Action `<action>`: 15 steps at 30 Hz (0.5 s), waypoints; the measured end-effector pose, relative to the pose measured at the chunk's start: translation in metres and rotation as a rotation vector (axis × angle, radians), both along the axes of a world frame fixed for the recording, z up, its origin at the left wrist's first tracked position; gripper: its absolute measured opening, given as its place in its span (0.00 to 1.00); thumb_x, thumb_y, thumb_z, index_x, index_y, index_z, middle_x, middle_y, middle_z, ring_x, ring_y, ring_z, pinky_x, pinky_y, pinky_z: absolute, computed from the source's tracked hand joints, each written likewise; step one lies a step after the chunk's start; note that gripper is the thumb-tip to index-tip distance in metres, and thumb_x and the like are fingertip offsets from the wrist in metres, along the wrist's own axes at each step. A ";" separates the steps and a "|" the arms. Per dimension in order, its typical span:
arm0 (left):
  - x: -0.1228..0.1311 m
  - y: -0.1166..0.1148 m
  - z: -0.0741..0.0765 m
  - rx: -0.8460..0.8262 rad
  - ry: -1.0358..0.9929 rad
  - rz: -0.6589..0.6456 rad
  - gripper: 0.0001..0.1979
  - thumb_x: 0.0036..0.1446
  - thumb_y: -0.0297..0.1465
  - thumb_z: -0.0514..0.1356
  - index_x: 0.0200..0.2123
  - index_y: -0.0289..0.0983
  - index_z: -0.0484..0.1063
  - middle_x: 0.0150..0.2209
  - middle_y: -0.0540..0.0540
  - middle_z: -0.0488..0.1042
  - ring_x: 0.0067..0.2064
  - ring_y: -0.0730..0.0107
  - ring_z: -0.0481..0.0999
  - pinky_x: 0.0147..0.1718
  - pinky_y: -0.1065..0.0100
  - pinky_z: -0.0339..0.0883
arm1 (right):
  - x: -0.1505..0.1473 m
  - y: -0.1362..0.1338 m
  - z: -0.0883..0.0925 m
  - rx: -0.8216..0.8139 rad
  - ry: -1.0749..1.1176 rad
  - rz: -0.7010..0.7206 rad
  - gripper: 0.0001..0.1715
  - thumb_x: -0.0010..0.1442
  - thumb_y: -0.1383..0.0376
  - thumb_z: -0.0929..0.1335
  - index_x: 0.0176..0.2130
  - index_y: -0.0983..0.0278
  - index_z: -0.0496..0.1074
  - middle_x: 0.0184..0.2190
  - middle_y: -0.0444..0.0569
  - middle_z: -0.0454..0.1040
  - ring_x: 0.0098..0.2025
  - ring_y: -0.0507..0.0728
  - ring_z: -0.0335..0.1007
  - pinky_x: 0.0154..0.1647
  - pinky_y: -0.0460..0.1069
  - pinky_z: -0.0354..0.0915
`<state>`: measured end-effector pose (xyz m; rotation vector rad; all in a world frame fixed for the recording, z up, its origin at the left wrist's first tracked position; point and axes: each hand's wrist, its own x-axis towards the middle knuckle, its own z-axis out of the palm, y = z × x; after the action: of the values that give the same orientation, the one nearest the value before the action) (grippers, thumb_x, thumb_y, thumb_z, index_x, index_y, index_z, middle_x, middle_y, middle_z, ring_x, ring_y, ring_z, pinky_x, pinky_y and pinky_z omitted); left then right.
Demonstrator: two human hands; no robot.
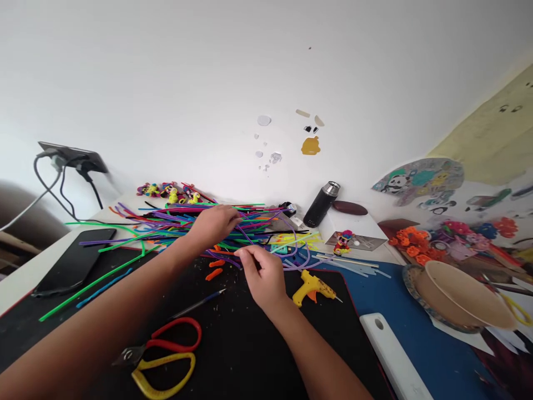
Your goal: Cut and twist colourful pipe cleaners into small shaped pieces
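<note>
My left hand (215,226) is over a heap of many-coloured pipe cleaners (166,222), its fingers closed. A thin purple pipe cleaner (245,235) runs from its fingertips down to my right hand (264,275). Thumb and forefinger of the right hand are pinched together at the near edge of the heap, on what looks like the same purple stem; the fingers partly hide it. Short orange twisted pieces (214,274) lie just left of the right hand. A yellow glue gun (313,288) rests to its right on the black mat (250,344).
Red-and-yellow-handled cutters (166,355) and a pen (200,304) lie in front. A phone (77,261) is at left. Behind stand a black flask (321,204) and a white box (353,228) bearing a small figure (343,243). At right are a bowl (466,291) and a white bar (393,355).
</note>
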<state>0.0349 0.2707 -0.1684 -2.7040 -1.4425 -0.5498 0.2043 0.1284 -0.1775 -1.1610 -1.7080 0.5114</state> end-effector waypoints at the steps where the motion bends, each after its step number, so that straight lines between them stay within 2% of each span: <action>1: 0.012 0.006 0.005 0.015 0.011 -0.047 0.15 0.71 0.36 0.53 0.42 0.39 0.80 0.43 0.41 0.82 0.46 0.56 0.79 0.43 0.62 0.71 | 0.002 0.002 -0.008 0.018 0.039 -0.055 0.18 0.76 0.59 0.62 0.41 0.62 0.79 0.37 0.51 0.85 0.38 0.56 0.82 0.41 0.48 0.72; 4: 0.051 0.025 0.013 0.044 0.100 -0.140 0.15 0.71 0.32 0.53 0.43 0.38 0.80 0.43 0.40 0.81 0.48 0.56 0.78 0.47 0.60 0.70 | 0.004 0.001 -0.033 0.048 0.014 -0.075 0.19 0.76 0.61 0.62 0.40 0.63 0.79 0.35 0.51 0.84 0.37 0.56 0.82 0.40 0.47 0.71; 7: 0.089 0.040 0.008 0.046 0.144 -0.169 0.15 0.71 0.31 0.53 0.45 0.36 0.80 0.44 0.37 0.79 0.49 0.53 0.76 0.48 0.58 0.69 | 0.004 -0.004 -0.046 0.049 -0.164 0.068 0.19 0.76 0.60 0.62 0.40 0.62 0.79 0.35 0.48 0.84 0.37 0.55 0.82 0.41 0.46 0.70; 11: 0.124 0.047 -0.008 0.025 0.192 -0.239 0.15 0.71 0.31 0.53 0.46 0.36 0.80 0.46 0.36 0.78 0.51 0.52 0.76 0.50 0.57 0.69 | 0.005 -0.004 -0.045 0.026 -0.300 0.124 0.21 0.78 0.59 0.59 0.42 0.62 0.78 0.35 0.48 0.84 0.37 0.54 0.82 0.40 0.46 0.68; 15: 0.134 0.055 -0.024 -0.012 0.240 -0.214 0.12 0.66 0.30 0.58 0.46 0.34 0.80 0.48 0.34 0.78 0.52 0.49 0.76 0.50 0.56 0.69 | 0.006 -0.004 -0.038 0.023 -0.353 0.132 0.21 0.78 0.59 0.59 0.43 0.62 0.77 0.38 0.49 0.85 0.40 0.54 0.82 0.41 0.46 0.68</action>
<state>0.1694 0.3260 -0.1926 -2.8336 -1.1127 -0.2108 0.2098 0.1240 -0.2156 -1.1788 -2.0981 0.3802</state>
